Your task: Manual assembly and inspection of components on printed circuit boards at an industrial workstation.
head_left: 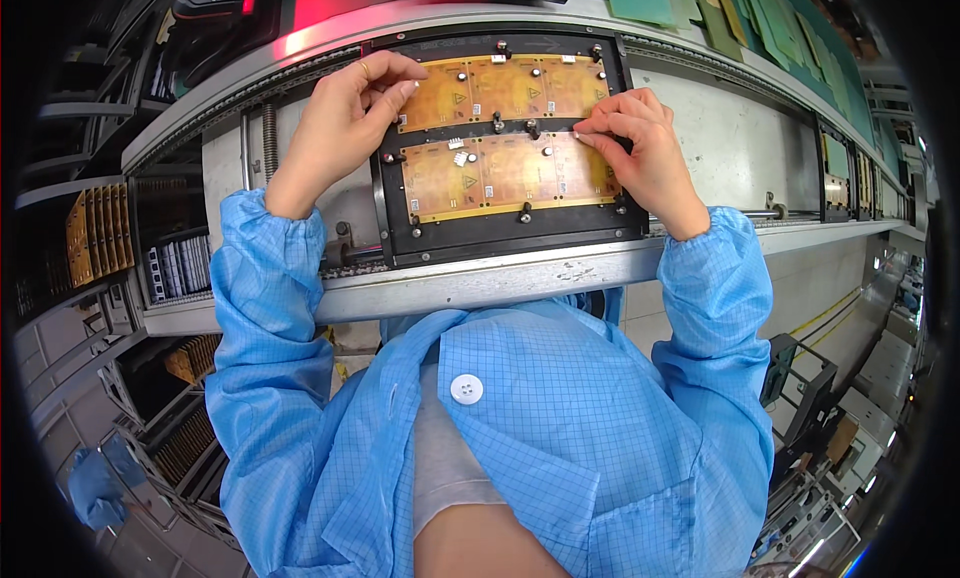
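Amber circuit boards (525,183) are lying in two rows in a black frame (470,240), beneath and between both hands. The left hand (355,118) is hovering over the upper row's left end, the right hand (645,143) over the lower row's upper right. Both are curling, thumb and forefinger nearly meeting; whether they are gripping anything, I cannot tell.

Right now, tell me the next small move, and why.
Probably ease the right hand down onto the lower panel: its fingertips come together by that panel's top edge, seemingly on a small white piece, too small to make out. The loose-looking white connectors farther left on that panel could wait, since neither hand is at them.
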The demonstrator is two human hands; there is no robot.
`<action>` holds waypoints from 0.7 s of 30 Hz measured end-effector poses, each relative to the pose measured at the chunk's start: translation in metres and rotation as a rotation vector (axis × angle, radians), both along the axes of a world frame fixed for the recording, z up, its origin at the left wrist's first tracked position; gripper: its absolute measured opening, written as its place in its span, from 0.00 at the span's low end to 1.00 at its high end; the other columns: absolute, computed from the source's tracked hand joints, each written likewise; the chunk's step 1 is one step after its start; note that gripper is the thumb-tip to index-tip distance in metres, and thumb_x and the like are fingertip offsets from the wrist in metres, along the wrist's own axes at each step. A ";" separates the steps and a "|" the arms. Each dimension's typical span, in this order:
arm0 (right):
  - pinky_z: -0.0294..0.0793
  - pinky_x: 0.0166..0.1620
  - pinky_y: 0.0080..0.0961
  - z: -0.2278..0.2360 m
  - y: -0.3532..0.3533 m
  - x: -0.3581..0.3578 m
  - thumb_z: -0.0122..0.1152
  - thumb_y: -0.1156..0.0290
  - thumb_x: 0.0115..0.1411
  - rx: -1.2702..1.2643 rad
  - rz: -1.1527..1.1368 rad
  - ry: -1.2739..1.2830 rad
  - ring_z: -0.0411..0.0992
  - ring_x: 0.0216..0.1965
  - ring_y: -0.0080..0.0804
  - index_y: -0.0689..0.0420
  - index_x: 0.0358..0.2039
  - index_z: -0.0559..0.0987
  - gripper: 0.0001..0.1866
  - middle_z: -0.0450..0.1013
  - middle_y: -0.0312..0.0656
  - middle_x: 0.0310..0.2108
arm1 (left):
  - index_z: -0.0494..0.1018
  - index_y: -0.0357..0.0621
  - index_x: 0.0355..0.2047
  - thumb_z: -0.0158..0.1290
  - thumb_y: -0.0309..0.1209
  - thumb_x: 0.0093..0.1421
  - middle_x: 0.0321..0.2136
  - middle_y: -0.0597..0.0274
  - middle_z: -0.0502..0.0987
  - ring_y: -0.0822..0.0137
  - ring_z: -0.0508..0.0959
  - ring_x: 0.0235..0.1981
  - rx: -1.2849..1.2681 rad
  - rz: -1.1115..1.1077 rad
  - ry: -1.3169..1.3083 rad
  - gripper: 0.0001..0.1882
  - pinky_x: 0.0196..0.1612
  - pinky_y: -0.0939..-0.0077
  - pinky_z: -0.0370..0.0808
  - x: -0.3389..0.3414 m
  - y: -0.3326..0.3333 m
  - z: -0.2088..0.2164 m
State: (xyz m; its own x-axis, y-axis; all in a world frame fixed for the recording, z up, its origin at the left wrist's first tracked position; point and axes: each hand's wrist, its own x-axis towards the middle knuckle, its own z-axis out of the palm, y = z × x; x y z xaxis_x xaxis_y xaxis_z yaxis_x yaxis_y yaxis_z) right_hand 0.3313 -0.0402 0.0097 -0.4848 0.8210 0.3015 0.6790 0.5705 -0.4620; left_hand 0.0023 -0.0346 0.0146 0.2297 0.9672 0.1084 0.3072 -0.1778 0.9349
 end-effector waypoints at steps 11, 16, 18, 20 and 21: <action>0.60 0.53 0.36 0.025 -0.011 -0.064 0.67 0.73 0.51 0.063 0.267 -0.090 0.67 0.45 0.37 0.53 0.37 0.82 0.11 0.73 0.35 0.37 | 0.78 0.37 0.36 0.56 0.25 0.58 0.34 0.53 0.79 0.53 0.77 0.39 0.238 0.061 0.358 0.07 0.44 0.62 0.74 0.015 0.010 0.003; 0.60 0.53 0.37 0.010 -0.004 -0.077 0.65 0.76 0.52 0.095 0.320 -0.085 0.67 0.45 0.35 0.53 0.36 0.83 0.10 0.73 0.35 0.37 | 0.80 0.38 0.32 0.60 0.25 0.53 0.43 0.57 0.70 0.53 0.67 0.50 0.555 0.042 0.498 0.06 0.52 0.64 0.69 0.021 0.027 -0.011; 0.60 0.53 0.38 0.006 -0.001 -0.079 0.64 0.77 0.52 0.092 0.327 -0.086 0.67 0.44 0.35 0.54 0.35 0.83 0.09 0.73 0.35 0.37 | 0.80 0.38 0.32 0.60 0.25 0.53 0.43 0.57 0.71 0.53 0.67 0.49 0.554 0.037 0.500 0.06 0.52 0.64 0.69 0.022 0.030 -0.012; 0.63 0.52 0.36 0.003 -0.001 -0.080 0.61 0.81 0.52 0.052 0.347 -0.018 0.68 0.43 0.36 0.56 0.36 0.82 0.10 0.74 0.37 0.37 | 0.81 0.39 0.32 0.60 0.24 0.52 0.42 0.57 0.71 0.53 0.67 0.49 0.548 0.028 0.518 0.06 0.52 0.65 0.70 0.024 0.033 -0.013; 0.63 0.52 0.36 0.003 0.001 -0.078 0.61 0.81 0.52 0.051 0.344 -0.019 0.68 0.43 0.36 0.56 0.36 0.82 0.10 0.74 0.37 0.37 | 0.81 0.39 0.32 0.60 0.24 0.52 0.42 0.57 0.71 0.53 0.67 0.49 0.548 0.025 0.516 0.06 0.52 0.65 0.70 0.024 0.033 -0.013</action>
State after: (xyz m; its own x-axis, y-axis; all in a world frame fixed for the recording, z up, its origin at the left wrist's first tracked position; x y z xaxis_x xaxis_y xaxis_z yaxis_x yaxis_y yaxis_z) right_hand 0.2529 -0.0394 0.0125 -0.7362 0.5930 0.3259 0.4515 0.7893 -0.4162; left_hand 0.0265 -0.0012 0.0016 0.3607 0.8111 0.4603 0.6921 -0.5637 0.4508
